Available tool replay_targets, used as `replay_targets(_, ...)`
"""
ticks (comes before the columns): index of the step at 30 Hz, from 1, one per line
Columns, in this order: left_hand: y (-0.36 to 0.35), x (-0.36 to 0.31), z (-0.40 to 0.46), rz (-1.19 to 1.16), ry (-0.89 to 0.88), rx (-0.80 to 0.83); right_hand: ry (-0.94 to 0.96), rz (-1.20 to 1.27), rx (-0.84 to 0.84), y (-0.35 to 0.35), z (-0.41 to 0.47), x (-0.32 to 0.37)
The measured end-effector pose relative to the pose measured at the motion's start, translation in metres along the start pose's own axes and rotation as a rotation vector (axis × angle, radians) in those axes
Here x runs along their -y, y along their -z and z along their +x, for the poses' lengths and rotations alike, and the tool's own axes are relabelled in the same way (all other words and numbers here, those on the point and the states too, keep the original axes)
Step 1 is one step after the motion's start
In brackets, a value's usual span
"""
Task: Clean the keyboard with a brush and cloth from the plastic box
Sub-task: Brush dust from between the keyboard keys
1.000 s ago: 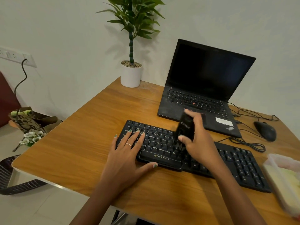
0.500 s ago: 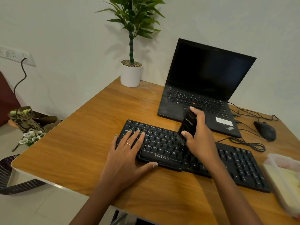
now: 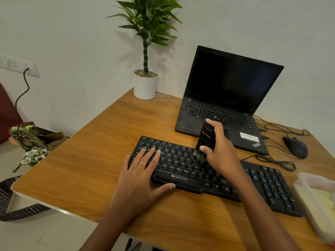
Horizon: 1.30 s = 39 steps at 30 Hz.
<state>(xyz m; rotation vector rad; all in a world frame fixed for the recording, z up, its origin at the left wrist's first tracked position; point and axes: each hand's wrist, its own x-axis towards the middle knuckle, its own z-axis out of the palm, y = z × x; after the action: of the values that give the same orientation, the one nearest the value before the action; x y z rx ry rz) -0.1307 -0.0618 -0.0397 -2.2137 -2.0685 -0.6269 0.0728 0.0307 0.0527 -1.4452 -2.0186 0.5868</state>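
One keyboard point(image 3: 213, 175), one brush point(image 3: 204, 140), one laptop point(image 3: 228, 104), two hands.

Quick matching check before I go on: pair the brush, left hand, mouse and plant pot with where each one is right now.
Things:
1. brush
2. left hand
3. mouse
4. plant pot

Places:
A. far corner of the desk, by the wall
B. flat on the left end of the keyboard
C. right of the laptop
D. gripped in the right hand, bristles on the keys

Pairs: 1-D, 2-B, 3-C, 4-A
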Motion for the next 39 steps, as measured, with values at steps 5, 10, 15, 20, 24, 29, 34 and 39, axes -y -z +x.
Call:
replay_targets(5, 0.0, 0.0, 0.0, 0.009, -0.004, -0.002, 0.049, 0.036, 0.116, -0.001, 0.0, 0.003)
replay_targets(10, 0.0, -0.001, 0.0, -0.003, 0.006, 0.001, 0.046, 0.038, -0.076, -0.013, 0.014, -0.001)
replay_targets(15, 0.0, -0.001, 0.001, 0.032, -0.002, -0.021, 0.078, 0.15, 0.064, -0.006, 0.014, -0.006)
replay_targets(20, -0.001, 0.0, 0.0, 0.019, 0.002, -0.01, 0.081, 0.227, 0.048, -0.009, 0.014, -0.006)
replay_targets(24, -0.001, 0.0, 0.0, 0.019, 0.004, -0.004, 0.096, 0.026, 0.138, 0.005, 0.018, -0.003)
replay_targets(29, -0.001, 0.001, 0.0, -0.011, 0.008, 0.013, 0.164, -0.096, 0.111, -0.004, 0.019, 0.008)
replay_targets(34, 0.003, -0.001, 0.001, -0.043, 0.026, 0.038, 0.112, -0.006, 0.172, 0.004, 0.023, -0.002)
replay_targets(39, 0.0, 0.0, 0.0, -0.045, 0.026, 0.022, 0.154, -0.069, 0.151, 0.005, 0.021, 0.002)
